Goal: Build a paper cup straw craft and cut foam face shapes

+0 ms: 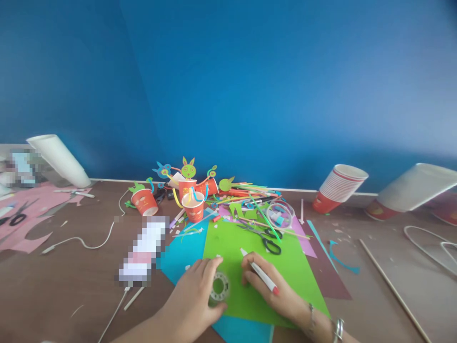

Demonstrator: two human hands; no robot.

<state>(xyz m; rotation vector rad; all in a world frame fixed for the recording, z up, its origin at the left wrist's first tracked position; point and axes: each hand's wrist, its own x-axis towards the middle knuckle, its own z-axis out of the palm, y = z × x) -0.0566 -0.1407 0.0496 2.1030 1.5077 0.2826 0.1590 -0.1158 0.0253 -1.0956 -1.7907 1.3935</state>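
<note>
Left hand (196, 295): thumb and fingers curved apart about a clear ring-shaped item (224, 286), possibly a tape roll; blur there, so it cannot be told whether they grip it.

Right hand (257, 285): closed in a writing hold on one white marker (263, 275) with a red end, its other end pointing up and away from the wrist, over the green sheet. Two bracelets (338, 329) at that wrist.

Green sheet (300, 274), one: beneath the right hand and the ring-shaped item, on top of a blue sheet (180, 252) that shows beyond the left hand's fingers.

Scissors (273, 247), black-handled: beyond the right hand, on the green sheet, blades toward the left.

Phone-like object (143, 252), pixelated: left of and beyond the left hand, with a white cable (116, 312) at its near end.

Decorated red cup (193, 209), with other paper figures close behind: beyond the left hand.

Stacked cups (339, 188), tilted: far right of and beyond the right hand.

Thin stick (391, 287): right of the right hand, lying on the table (378, 314).
</note>
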